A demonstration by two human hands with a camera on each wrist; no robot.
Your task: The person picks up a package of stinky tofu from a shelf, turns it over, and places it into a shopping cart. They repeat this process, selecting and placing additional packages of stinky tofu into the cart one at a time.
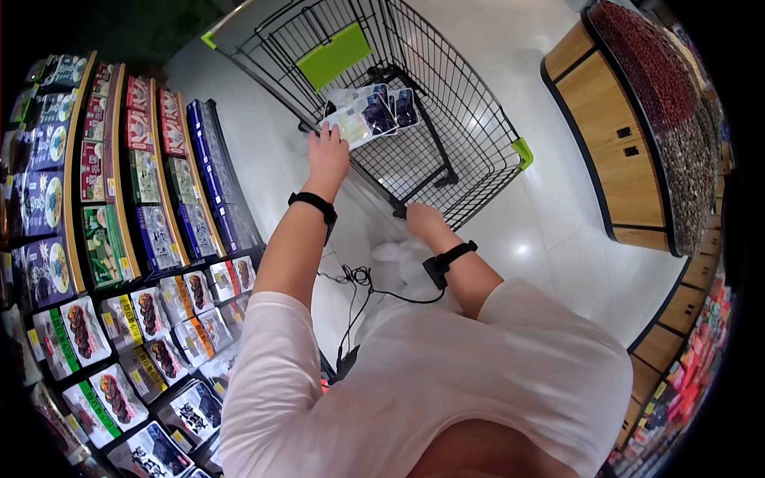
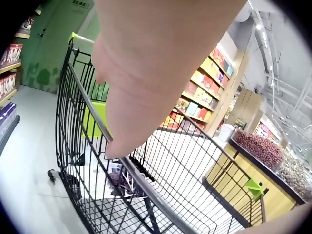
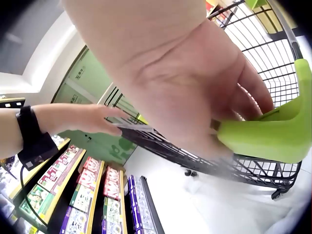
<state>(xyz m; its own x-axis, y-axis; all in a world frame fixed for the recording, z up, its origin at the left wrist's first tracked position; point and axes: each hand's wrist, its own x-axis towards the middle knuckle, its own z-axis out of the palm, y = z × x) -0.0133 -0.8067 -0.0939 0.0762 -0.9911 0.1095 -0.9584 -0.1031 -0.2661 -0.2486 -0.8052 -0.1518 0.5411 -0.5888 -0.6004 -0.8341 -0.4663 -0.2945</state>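
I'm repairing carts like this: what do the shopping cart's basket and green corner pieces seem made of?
Basket: probably metal wire with a dark coating, judging by its thin, dark, crossing bars. Green corner pieces: likely molded plastic, smooth, given their solid shape and uniform bright color.

The floor is laid in glossy off-white tiles (image 1: 542, 247) that throw back small bright patches of light. A curved, pale wooden display counter (image 1: 594, 123) with black trim stands on it; dark red bulk goods (image 1: 637, 64) and brownish-grey ones (image 1: 685, 175) are heaped above its top edge. In the left wrist view, tall wooden shelving (image 2: 240, 68) with red and yellow boxes rises beyond the counter's far edge, under a grey ceiling (image 2: 292, 63) with round white lights (image 2: 258, 27) and exposed ducts. A green wall (image 2: 48, 58) bears darker shrub shapes.
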